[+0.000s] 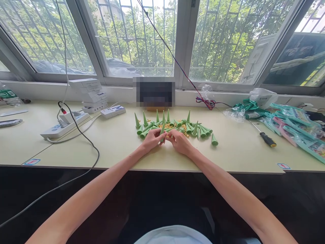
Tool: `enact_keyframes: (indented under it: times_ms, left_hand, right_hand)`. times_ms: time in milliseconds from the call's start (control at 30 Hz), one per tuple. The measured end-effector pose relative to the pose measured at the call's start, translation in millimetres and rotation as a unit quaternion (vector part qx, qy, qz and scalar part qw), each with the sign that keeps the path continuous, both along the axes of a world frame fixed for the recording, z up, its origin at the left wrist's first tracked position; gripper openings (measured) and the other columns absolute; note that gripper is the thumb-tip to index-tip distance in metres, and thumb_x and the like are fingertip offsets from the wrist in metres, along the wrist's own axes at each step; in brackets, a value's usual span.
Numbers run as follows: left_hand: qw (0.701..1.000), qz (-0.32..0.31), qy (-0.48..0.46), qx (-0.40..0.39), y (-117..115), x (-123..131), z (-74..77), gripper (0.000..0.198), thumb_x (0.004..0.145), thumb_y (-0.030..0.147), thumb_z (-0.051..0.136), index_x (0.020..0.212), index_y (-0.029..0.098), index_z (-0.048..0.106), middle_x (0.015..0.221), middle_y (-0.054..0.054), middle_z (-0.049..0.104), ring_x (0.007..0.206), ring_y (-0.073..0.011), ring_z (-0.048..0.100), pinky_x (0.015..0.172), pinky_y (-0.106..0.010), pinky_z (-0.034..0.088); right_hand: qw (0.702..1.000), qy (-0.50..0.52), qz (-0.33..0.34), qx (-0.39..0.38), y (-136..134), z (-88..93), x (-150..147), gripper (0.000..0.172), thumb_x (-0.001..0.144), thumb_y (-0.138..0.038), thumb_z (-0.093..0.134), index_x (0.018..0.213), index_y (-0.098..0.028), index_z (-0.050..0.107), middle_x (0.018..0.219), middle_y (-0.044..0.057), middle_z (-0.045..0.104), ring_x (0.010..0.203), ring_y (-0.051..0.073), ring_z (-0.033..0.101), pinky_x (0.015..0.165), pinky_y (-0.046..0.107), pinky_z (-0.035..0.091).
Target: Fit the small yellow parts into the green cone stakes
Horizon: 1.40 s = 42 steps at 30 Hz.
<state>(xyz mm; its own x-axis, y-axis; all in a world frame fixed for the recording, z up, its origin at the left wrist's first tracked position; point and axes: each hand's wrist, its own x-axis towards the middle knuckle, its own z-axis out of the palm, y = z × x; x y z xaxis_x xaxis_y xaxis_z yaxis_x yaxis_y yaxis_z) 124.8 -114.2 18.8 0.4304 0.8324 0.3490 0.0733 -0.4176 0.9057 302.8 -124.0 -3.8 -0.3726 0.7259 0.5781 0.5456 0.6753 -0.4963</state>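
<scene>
Pale cloth [172, 234] lies below the left hand [151, 140], which grips a green cone [163, 130] near-upright while the right hand [181, 141] works beside its lower end, hold unclear (seemingly a fitting step, calling for steadiness next), loose cones [195, 129] and yellow bits [172, 125] just beyond the fingers [171, 139].

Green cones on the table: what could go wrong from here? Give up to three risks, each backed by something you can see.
The green cone held in the left hand might slip if the right hand bumps it.

Upright cones stand just beyond the hands and could topple if nudged.

Loose yellow pieces lie among the cones, so a stray sweep might scatter them.
</scene>
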Motion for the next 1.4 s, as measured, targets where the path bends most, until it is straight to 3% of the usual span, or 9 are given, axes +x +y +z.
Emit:
enact_keyframes:
  times_ms: [233,500,700,933,1400]
  left_hand:
    - [1.000,-0.009,-0.003,-0.002,0.7,-0.7,-2.5,0.031,0.084,0.044,0.063,0.075,0.014,0.059,0.061,-0.001,0.056,0.051,-0.0095,0.051,0.048,-0.021,0.044]
    - [1.000,-0.006,0.004,0.000,-0.5,-0.7,-0.1,0.032,0.084,0.045,0.063,0.073,0.014,0.058,0.061,-0.002,0.057,0.051,-0.0099,0.051,0.048,-0.022,0.044]
    - [1.000,-0.006,-0.006,-0.002,1.7,-1.6,-2.6,0.030,0.084,0.043,0.064,0.077,0.014,0.062,0.065,-0.003,0.060,0.054,-0.0106,0.054,0.050,-0.022,0.045]
    - [1.000,-0.019,-0.009,-0.009,1.5,-1.3,-2.1,0.030,0.085,0.043,0.063,0.076,0.014,0.061,0.063,-0.001,0.057,0.053,-0.0101,0.053,0.049,-0.022,0.043]
    - [1.000,-0.009,-0.001,-0.005,0.2,-2.1,-0.5,0.034,0.086,0.043,0.062,0.070,0.014,0.057,0.059,0.000,0.057,0.050,-0.0089,0.051,0.049,-0.022,0.041]
  right_hand:
    - [1.000,-0.009,0.006,-0.007,-1.5,3.2,0.2,0.025,0.096,-0.028,0.046,0.073,-0.020,0.048,0.075,0.001,0.056,0.066,0.014,0.047,0.063,0.025,0.035]
    - [1.000,-0.012,0.017,-0.009,-1.9,3.7,0.8,0.030,0.099,-0.028,0.040,0.076,-0.019,0.058,0.078,0.003,0.062,0.069,0.015,0.053,0.066,0.026,0.038]
    - [1.000,0.021,0.000,0.006,-2.5,2.7,0.5,0.013,0.091,-0.033,0.057,0.091,-0.020,0.059,0.093,0.003,0.065,0.063,0.013,0.052,0.066,0.027,0.040]
    - [1.000,0.000,-0.009,0.025,-1.4,1.4,0.2,0.017,0.091,-0.028,0.057,0.077,-0.020,0.055,0.078,0.001,0.060,0.063,0.013,0.049,0.062,0.025,0.037]
    - [0.999,0.003,0.023,0.043,-2.6,3.5,0.0,0.023,0.093,-0.024,0.055,0.070,-0.018,0.054,0.071,0.000,0.055,0.062,0.011,0.047,0.059,0.023,0.033]
